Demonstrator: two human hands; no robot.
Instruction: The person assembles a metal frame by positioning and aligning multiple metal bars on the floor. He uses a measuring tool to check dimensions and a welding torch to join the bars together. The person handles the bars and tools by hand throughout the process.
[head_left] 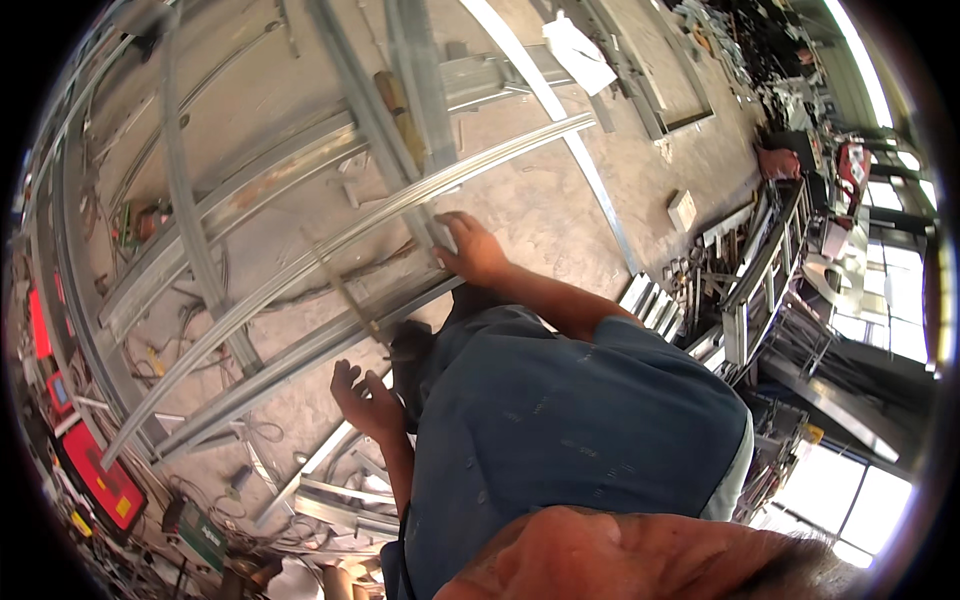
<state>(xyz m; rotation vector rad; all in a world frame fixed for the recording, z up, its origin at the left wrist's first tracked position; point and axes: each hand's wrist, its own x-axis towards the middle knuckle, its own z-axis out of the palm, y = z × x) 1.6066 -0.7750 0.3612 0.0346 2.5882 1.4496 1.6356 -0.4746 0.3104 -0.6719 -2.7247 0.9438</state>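
Note:
My right hand reaches out over a metal frame, fingers apart and slightly bent. Its fingertips are at the near end of a grey metal bar; whether they press on it I cannot tell. A long ribbed metal rail crosses that bar just beyond the hand. My left hand hangs beside my body with loosely bent, parted fingers and nothing in it. Beyond it runs a second long rail. Between my hands a thin rod slants across the rails, a dark blurred thing at its near end.
Further metal beams lie across the frame at the left. A red case and a green machine stand lower left among cables. At the right are a metal rack and a small pale block. A white sheet lies at the top.

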